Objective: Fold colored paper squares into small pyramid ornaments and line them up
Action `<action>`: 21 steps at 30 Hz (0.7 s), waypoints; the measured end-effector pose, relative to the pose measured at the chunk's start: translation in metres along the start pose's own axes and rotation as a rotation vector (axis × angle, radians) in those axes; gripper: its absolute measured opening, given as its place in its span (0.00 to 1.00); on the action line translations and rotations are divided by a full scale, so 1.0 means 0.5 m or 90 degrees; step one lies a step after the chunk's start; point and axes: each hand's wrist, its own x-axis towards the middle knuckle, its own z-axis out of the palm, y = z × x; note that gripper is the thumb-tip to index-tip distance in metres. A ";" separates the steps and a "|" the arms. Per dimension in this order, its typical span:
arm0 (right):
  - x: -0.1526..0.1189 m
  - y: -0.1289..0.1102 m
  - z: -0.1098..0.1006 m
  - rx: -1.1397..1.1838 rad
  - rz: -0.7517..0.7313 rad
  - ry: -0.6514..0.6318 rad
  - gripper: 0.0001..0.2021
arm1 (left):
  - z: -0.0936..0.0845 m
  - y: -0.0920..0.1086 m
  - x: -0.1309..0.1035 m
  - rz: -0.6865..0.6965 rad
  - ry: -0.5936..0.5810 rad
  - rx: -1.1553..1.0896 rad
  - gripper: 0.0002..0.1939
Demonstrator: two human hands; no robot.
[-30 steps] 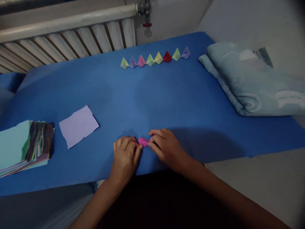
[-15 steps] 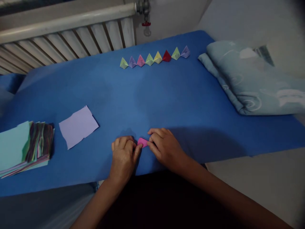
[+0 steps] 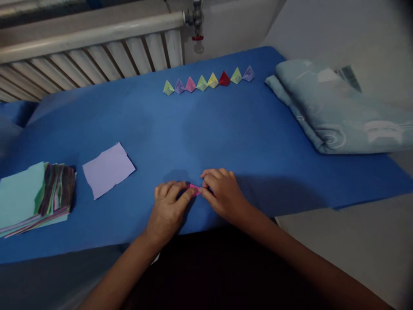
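Right of the lilac sheet (image 3: 109, 170) and slightly nearer the body than it, the pink paper (image 3: 195, 190) lies lengthwise between both hands, left hand (image 3: 167, 211) pinching one end, right hand (image 3: 225, 193) nipping the opposite tip, neither clearly nearer.
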 end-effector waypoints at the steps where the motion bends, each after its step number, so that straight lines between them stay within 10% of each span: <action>1: 0.000 -0.001 -0.001 -0.003 0.003 -0.005 0.06 | -0.003 0.000 0.000 0.037 -0.007 -0.007 0.12; 21: -0.016 0.024 -0.008 -0.012 0.016 0.015 0.01 | -0.034 0.013 -0.024 0.071 -0.081 0.033 0.14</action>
